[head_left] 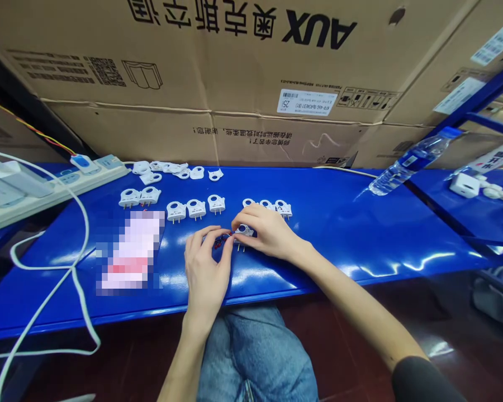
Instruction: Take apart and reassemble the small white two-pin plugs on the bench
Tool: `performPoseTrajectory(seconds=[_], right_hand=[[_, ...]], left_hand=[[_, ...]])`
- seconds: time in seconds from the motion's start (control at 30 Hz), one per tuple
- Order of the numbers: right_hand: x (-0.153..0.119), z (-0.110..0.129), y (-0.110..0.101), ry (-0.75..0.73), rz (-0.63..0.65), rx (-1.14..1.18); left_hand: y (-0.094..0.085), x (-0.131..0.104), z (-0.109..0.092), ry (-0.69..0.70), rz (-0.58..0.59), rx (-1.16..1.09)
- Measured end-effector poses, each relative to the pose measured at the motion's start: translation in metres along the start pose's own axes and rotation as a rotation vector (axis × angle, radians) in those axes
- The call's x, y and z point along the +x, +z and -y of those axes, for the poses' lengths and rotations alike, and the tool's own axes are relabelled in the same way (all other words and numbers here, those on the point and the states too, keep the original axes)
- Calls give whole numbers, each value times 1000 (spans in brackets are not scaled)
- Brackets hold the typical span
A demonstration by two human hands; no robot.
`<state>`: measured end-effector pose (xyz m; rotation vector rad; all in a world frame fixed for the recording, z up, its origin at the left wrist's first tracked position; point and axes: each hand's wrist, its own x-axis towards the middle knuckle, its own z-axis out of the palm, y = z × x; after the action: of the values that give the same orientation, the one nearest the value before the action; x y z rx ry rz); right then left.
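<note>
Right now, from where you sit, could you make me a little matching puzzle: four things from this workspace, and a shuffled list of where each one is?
Things:
1. Bottle
2. Power strip
3. Cardboard box
4. Right hand

Places:
A. Behind the blue table, with AUX printed upside down
B. At a white plug piece
C. To the far left, with plugs in it
D. Toward the right, tilted

Pairs: 1-D, 2-C, 3-A, 4-B

- Worn on the head, looking forward and down.
- Close above left hand [207, 271] and right hand [272, 231].
- Reaching across table [381, 234] to carton [163, 50] behind.
</note>
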<state>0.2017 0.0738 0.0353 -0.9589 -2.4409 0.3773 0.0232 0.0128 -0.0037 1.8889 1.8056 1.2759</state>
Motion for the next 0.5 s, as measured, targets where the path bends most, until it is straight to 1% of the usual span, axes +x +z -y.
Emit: performPoseTrajectory(seconds=[0.17, 0.37, 0.5], right_hand=[[0, -1, -1, -25, 1, -40], [0, -2, 4, -58, -6, -70], [0, -1, 4, -45, 15, -87]], left_hand=[[-1, 0, -1, -10, 2, -8], [-1, 0, -1, -19, 2, -31], [-1, 0, -1, -29, 0, -25]])
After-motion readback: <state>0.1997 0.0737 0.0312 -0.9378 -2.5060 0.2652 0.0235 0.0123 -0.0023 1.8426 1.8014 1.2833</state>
